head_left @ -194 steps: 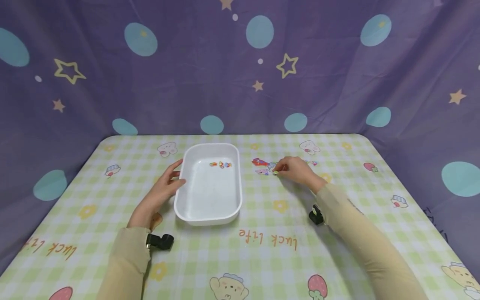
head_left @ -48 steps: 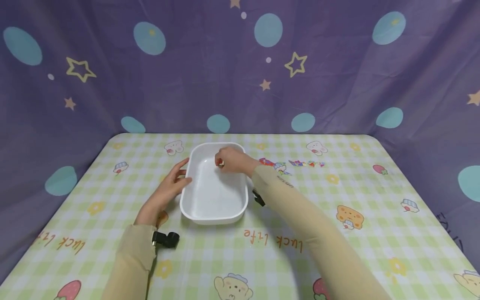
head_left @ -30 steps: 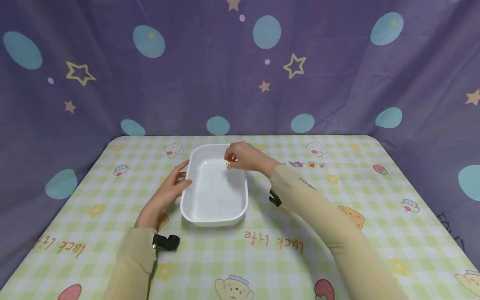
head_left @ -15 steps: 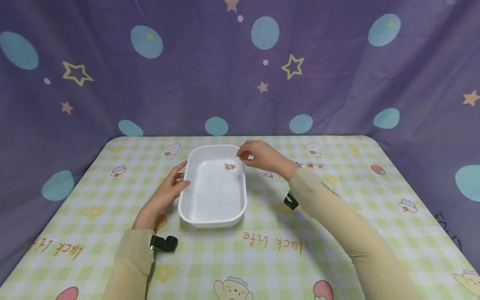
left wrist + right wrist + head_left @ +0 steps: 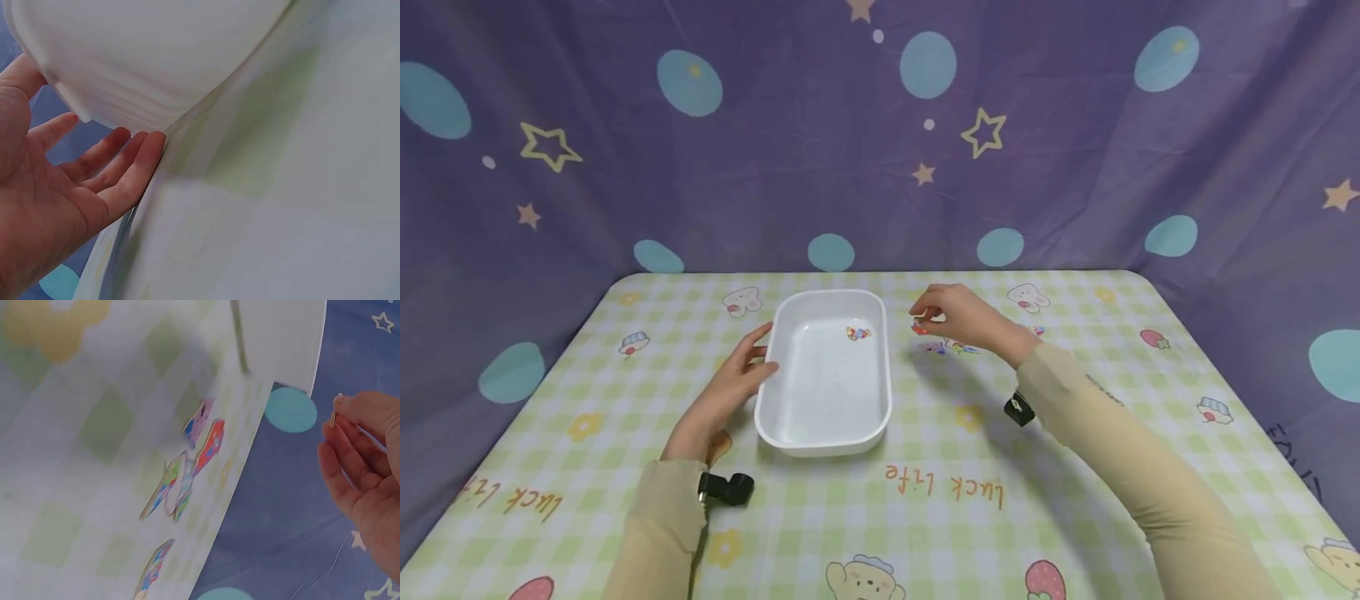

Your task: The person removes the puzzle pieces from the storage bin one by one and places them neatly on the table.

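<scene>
My left hand point(image 5: 733, 387) holds the white tray point(image 5: 763, 417) at its left side, thumb over the rim and fingers along the outer wall. In the left wrist view, the fingertips touch the tray's underside edge. Off the tray's right side, my right hand point(image 5: 966, 317) pinches a small thin flat piece point(image 5: 333, 419) between thumb and index finger. It shows edge-on, so I cannot tell its picture. Beneath that hand lie several small flat colourful pieces, among them a red one point(image 5: 209, 447) and a purple one point(image 5: 199, 420). Inside the tray, small bright pieces point(image 5: 858, 333) lie near the far right.
A green-checked tablecloth point(image 5: 925, 542) with printed cartoons covers the table. Behind it hangs a purple curtain point(image 5: 775, 167) with stars and blue ovals. Each wrist wears a black camera point(image 5: 727, 488). Another colourful piece point(image 5: 155, 569) lies nearest the bottom in the right wrist view.
My right hand has moved right, out of the tray and over the pieces on the table. Fewer pieces show in the tray than 6.5 seconds ago. My left hand stays at the tray.
</scene>
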A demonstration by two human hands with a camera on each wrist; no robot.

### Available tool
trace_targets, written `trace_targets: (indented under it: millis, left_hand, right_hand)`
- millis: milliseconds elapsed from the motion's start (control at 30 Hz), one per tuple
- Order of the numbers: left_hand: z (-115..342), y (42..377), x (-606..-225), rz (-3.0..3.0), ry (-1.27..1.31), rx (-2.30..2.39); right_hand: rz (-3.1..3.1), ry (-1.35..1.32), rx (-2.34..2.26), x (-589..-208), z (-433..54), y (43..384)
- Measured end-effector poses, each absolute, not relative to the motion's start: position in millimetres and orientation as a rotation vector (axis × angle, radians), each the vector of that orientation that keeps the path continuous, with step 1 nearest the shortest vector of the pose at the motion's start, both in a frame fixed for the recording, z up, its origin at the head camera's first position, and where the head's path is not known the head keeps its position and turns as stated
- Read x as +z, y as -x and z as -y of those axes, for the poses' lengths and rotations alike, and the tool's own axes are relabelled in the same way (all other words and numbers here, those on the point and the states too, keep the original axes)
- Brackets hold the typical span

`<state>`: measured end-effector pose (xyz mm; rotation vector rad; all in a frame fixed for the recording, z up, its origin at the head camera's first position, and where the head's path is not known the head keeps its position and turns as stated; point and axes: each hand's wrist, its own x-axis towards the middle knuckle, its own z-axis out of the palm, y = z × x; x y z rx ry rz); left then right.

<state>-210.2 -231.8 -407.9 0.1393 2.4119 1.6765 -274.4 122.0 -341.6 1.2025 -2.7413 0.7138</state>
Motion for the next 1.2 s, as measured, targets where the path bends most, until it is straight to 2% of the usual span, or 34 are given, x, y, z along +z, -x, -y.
trace_targets:
  millis: [433,1200]
  left_hand:
    - [232.9,209.8,-407.0,-2.415,-0.139,1.668]
    - [231.8,209.2,-407.3,-2.407,-0.128,1.676]
  right_hand:
    - [2.711,-1.186,0.708,-355.7,-156.5,278.3]
    - [2.898,-0.930,0.606,-377.4,-195.2,279.5]
